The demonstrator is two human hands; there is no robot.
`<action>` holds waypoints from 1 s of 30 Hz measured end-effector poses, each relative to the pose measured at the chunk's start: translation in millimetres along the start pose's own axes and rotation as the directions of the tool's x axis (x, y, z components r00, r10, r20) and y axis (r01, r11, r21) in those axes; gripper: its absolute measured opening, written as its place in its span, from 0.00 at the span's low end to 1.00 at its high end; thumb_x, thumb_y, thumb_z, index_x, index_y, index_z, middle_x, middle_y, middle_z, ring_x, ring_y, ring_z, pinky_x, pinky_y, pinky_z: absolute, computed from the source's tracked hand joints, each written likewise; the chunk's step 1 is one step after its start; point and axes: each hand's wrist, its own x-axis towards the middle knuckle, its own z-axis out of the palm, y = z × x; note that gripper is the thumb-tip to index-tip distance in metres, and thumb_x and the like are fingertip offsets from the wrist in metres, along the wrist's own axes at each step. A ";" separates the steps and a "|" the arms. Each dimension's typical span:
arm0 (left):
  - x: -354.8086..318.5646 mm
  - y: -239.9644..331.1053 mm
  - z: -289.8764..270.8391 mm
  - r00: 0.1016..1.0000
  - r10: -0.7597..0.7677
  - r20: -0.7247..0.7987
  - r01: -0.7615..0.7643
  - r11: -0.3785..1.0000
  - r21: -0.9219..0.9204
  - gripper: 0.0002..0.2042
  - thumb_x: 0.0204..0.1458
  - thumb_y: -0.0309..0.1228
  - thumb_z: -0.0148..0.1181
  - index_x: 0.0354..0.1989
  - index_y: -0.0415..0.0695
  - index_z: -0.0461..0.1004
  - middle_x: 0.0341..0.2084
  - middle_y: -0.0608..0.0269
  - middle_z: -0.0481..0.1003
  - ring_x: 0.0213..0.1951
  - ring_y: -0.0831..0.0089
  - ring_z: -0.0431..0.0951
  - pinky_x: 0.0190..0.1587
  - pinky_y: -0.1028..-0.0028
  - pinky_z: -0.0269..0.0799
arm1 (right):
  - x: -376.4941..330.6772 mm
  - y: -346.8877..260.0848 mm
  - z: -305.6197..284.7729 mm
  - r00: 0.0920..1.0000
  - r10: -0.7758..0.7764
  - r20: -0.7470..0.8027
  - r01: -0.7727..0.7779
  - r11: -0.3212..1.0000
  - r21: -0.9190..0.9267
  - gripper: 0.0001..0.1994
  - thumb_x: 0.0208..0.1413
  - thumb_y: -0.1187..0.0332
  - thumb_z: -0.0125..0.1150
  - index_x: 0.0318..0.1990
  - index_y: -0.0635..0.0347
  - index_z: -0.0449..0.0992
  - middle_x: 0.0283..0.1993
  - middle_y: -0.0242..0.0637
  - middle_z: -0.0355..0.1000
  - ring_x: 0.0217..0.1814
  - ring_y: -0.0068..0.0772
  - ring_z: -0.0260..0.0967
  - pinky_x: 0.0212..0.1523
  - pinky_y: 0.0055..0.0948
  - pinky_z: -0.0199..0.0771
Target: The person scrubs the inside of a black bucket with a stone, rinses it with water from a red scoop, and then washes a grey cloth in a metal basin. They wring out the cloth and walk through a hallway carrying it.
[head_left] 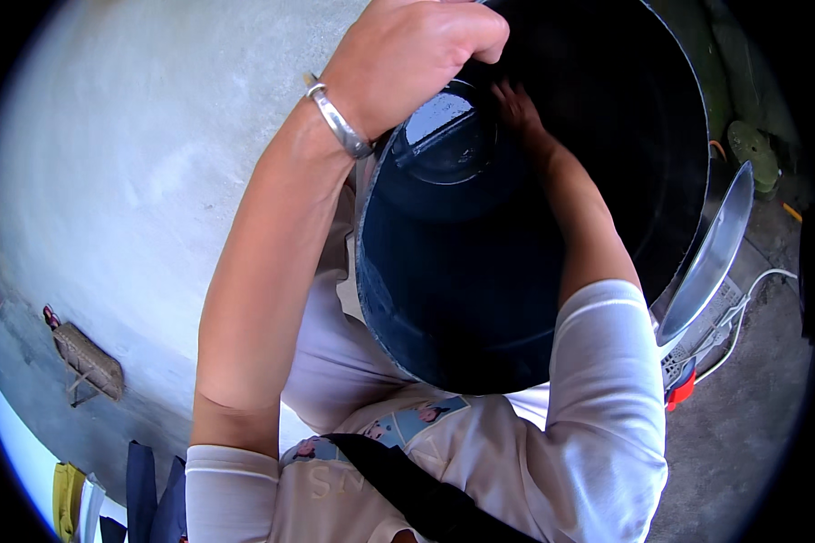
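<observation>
Your left hand (pixel 407 59), upper middle of the frame, is clenched over the near rim of a big black tub (pixel 462 308), fingers wrapped tight and holding it tipped toward your chest; a silver bangle (pixel 340 122) sits on that wrist. The tub fills the centre and upper right, its mouth facing you, base near your shirt. Your right hand (pixel 516 104) is reached deep inside, fingers lying against the dark inner wall just beside a shiny wet round patch (pixel 444 136) at the bottom; it's too dark to tell whether those fingers are spread flat or pinching anything. Looks like the step in hand is working over the inside of the tub, likely rubbing or rinsing near the bottom. The next move calls for the left hand to brace the rim hard while the right sweeps round the wall. A metal lid (pixel 711 258) leans at right, white cable (pixel 743 312) below it, a brush (pixel 86 362) on concrete at lower left.
</observation>
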 end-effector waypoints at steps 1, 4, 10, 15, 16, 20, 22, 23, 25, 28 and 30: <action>-0.2 -1.3 -0.4 1.000 0.014 -0.001 -0.014 1.000 -0.006 0.37 0.40 0.16 0.45 0.62 0.28 0.37 0.51 0.41 0.62 0.44 0.76 0.67 0.42 0.84 0.64 | -23.8 -14.9 9.3 0.993 0.043 0.106 -0.051 0.996 0.070 0.23 0.55 0.59 0.48 0.59 0.51 0.60 0.69 0.34 0.38 0.70 0.40 0.34 0.65 0.46 0.39; 3.4 -3.1 -1.2 1.000 -0.009 -0.006 0.008 0.999 -0.031 0.37 0.40 0.16 0.46 0.61 0.28 0.37 0.53 0.38 0.60 0.45 0.75 0.67 0.42 0.83 0.64 | -90.3 -95.5 37.5 0.888 -0.167 0.429 0.099 0.980 0.175 0.18 0.57 0.64 0.41 0.52 0.56 0.69 0.65 0.46 0.47 0.61 0.50 0.50 0.56 0.41 0.56; -2.1 9.5 0.6 0.998 -0.021 -0.067 0.019 1.000 -0.017 0.35 0.40 0.17 0.46 0.60 0.27 0.41 0.56 0.32 0.54 0.51 0.64 0.66 0.46 0.80 0.64 | -116.2 -85.5 -27.3 0.823 -0.478 0.305 0.158 0.710 0.686 0.15 0.53 0.60 0.49 0.44 0.57 0.73 0.49 0.42 0.69 0.53 0.38 0.66 0.53 0.35 0.65; -8.0 -5.0 2.2 0.972 0.234 0.010 -0.214 0.868 0.447 0.32 0.40 0.18 0.45 0.59 0.26 0.46 0.57 0.31 0.52 0.55 0.58 0.63 0.49 0.77 0.62 | -67.1 7.1 4.4 0.934 -0.156 0.320 0.231 0.950 -0.208 0.20 0.54 0.60 0.50 0.55 0.49 0.64 0.59 0.37 0.58 0.63 0.37 0.51 0.59 0.46 0.50; -12.5 0.7 12.1 0.978 0.191 -0.086 -0.145 0.914 0.378 0.32 0.40 0.19 0.45 0.59 0.26 0.46 0.56 0.31 0.54 0.54 0.58 0.64 0.50 0.77 0.62 | -54.7 24.1 6.8 0.974 -0.107 0.201 0.144 0.973 -0.180 0.18 0.54 0.61 0.50 0.52 0.49 0.68 0.57 0.38 0.60 0.61 0.37 0.53 0.58 0.46 0.51; -12.6 5.9 8.8 0.988 -0.057 -0.146 0.061 0.998 0.021 0.31 0.41 0.21 0.45 0.59 0.26 0.47 0.47 0.36 0.64 0.41 0.66 0.70 0.42 0.77 0.65 | -61.6 -60.3 109.2 0.982 -0.007 0.189 -0.040 0.970 0.239 0.12 0.53 0.63 0.49 0.43 0.51 0.73 0.46 0.41 0.68 0.49 0.36 0.65 0.49 0.41 0.64; -21.7 16.1 19.5 0.978 -0.012 -0.207 0.014 1.000 0.006 0.31 0.42 0.21 0.44 0.59 0.26 0.48 0.41 0.43 0.68 0.31 0.72 0.68 0.34 0.79 0.65 | -99.8 -97.9 26.2 0.883 -0.316 0.347 0.007 0.747 0.664 0.12 0.52 0.64 0.49 0.43 0.54 0.72 0.41 0.44 0.70 0.44 0.40 0.69 0.46 0.39 0.69; -19.2 12.7 18.8 0.980 0.007 -0.201 0.001 0.999 0.043 0.31 0.42 0.22 0.44 0.58 0.26 0.49 0.39 0.45 0.69 0.28 0.73 0.68 0.32 0.79 0.65 | -105.7 -138.3 36.4 0.943 -0.315 0.108 0.060 0.480 0.875 0.15 0.51 0.59 0.54 0.43 0.56 0.72 0.43 0.45 0.70 0.46 0.43 0.68 0.49 0.36 0.67; -17.5 4.5 18.8 0.972 0.055 -0.228 -0.022 0.989 0.147 0.29 0.41 0.22 0.44 0.57 0.26 0.52 0.35 0.48 0.71 0.24 0.75 0.67 0.29 0.79 0.66 | -102.8 -168.4 -12.4 0.983 -0.168 -0.069 0.063 -0.037 0.997 0.17 0.50 0.58 0.56 0.42 0.59 0.70 0.42 0.46 0.70 0.45 0.44 0.68 0.48 0.34 0.66; -13.4 -7.7 10.4 0.981 0.152 -0.120 -0.095 0.919 0.383 0.27 0.41 0.21 0.44 0.55 0.28 0.57 0.28 0.53 0.71 0.21 0.76 0.65 0.27 0.78 0.65 | -96.5 -173.4 -9.7 0.940 -0.259 -0.220 0.249 0.086 0.965 0.14 0.50 0.62 0.55 0.42 0.59 0.71 0.42 0.47 0.70 0.46 0.45 0.68 0.48 0.35 0.66; -13.1 -20.9 0.0 0.967 0.252 -0.026 -0.201 0.828 0.524 0.26 0.41 0.20 0.43 0.54 0.30 0.60 0.22 0.58 0.70 0.19 0.79 0.63 0.26 0.78 0.64 | -105.9 -133.8 1.8 0.853 -0.519 -0.053 0.304 0.412 0.859 0.12 0.51 0.66 0.53 0.42 0.57 0.73 0.43 0.47 0.70 0.48 0.44 0.68 0.49 0.36 0.67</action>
